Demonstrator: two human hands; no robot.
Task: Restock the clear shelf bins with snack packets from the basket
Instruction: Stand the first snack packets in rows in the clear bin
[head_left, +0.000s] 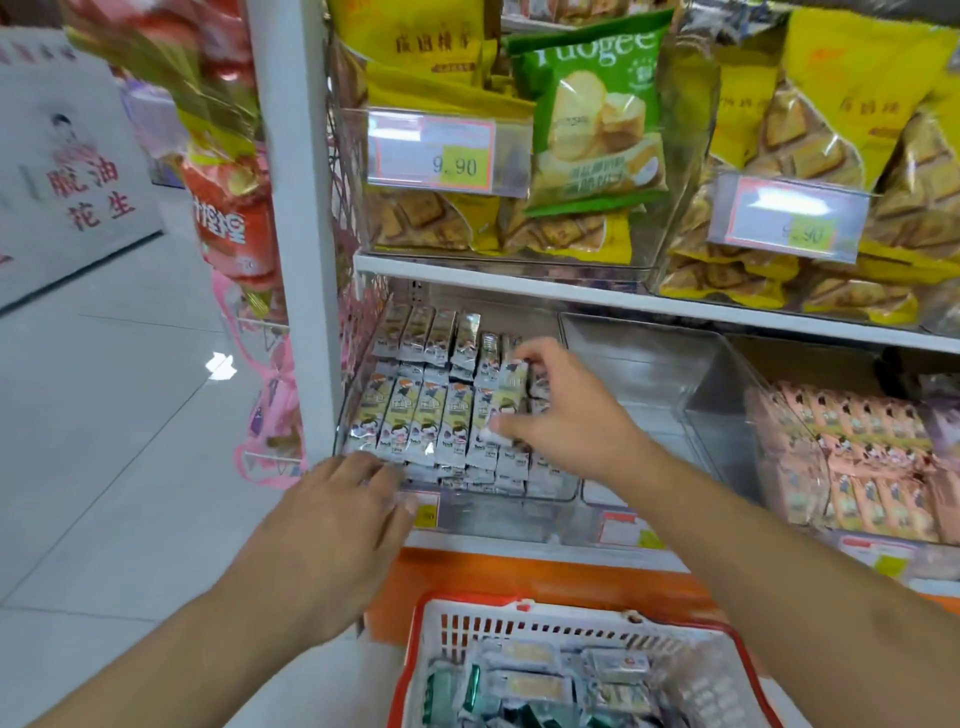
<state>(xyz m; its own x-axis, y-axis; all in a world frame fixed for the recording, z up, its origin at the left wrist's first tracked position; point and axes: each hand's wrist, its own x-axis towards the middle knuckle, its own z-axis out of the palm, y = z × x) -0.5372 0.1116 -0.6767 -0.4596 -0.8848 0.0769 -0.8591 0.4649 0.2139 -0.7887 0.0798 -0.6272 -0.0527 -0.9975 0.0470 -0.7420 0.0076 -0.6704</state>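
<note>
We see our right hand (563, 415) over the right side of the clear bin (550, 486) on the lower shelf, thumb and fingers pinching one snack packet (510, 388) by its two ends; the packet stands nearly upright, its long axis running from the bin's front toward the back and tipped a little. Packets fill the bin's left side in tight rows, each lying the same way, about six across in the front row; the column under our right hand has open room. Our left hand (337, 525) rests at the bin's front left corner with fingers spread and fairly straight, gripping nothing. To the right, a second clear bin (644, 353) shows a bare floor, and beyond its wall sit pink packets (852, 457). The white shelf edge (571, 291) hangs close above the bins. Below us, one red-rimmed basket (519, 623) holds more packets, too jumbled to count.
</note>
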